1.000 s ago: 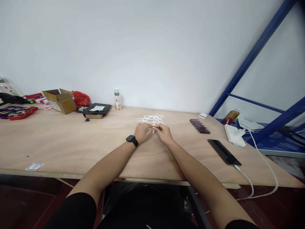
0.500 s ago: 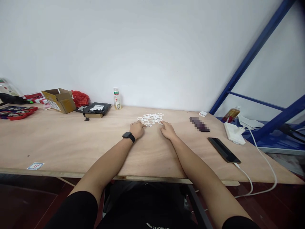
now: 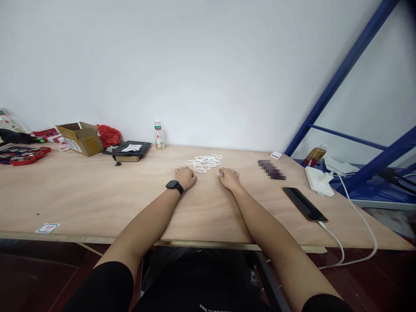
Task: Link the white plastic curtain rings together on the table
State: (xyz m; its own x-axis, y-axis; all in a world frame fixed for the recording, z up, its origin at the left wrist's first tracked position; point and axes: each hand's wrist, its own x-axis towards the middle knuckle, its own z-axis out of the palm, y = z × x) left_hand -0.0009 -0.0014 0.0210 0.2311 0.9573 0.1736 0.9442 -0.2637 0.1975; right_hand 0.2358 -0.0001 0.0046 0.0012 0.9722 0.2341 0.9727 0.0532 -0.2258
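Observation:
A loose pile of thin white rings [image 3: 208,162] lies on the wooden table, several of them overlapping. Just to the right of its near edge, my right hand [image 3: 229,178] pinches one white ring [image 3: 220,173] between thumb and fingers, low over the tabletop. My left hand [image 3: 185,177] rests on the table at the near left of the pile, apart from it, with its fingers curled in and nothing visible in them. A black watch [image 3: 175,186] is on the left wrist.
On the right are a phone [image 3: 304,203] with a white cable, a pixelated dark object [image 3: 271,169] and a white power strip [image 3: 319,181]. Toward the back left stand a bottle [image 3: 159,135], a black parcel [image 3: 131,150] and an open cardboard box [image 3: 80,139]. A blue metal frame [image 3: 344,78] rises at right.
My right hand has drawn slightly back from the pile, and a white ring now shows in its fingers. The left hand has shifted slightly left, away from the pile.

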